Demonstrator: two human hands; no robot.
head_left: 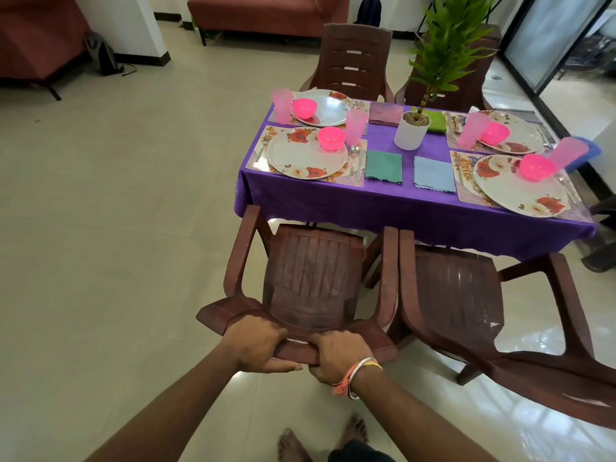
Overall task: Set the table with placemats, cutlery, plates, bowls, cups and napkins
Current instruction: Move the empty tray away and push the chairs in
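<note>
Your left hand [255,343] and right hand [336,356] are clamped side by side on the back of the chair [313,281] at the table [393,198]. Four places appear laid, each with placemat, plate [301,158], pink bowl [331,138] and cup [355,127]; four napkins [383,166] lie mid-table. Little seems left beyond seating.

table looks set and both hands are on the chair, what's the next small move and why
Probably push the chair in toward the table. Both the left hand and the right hand grip its backrest, and its seat stands clear of the table edge.
</note>
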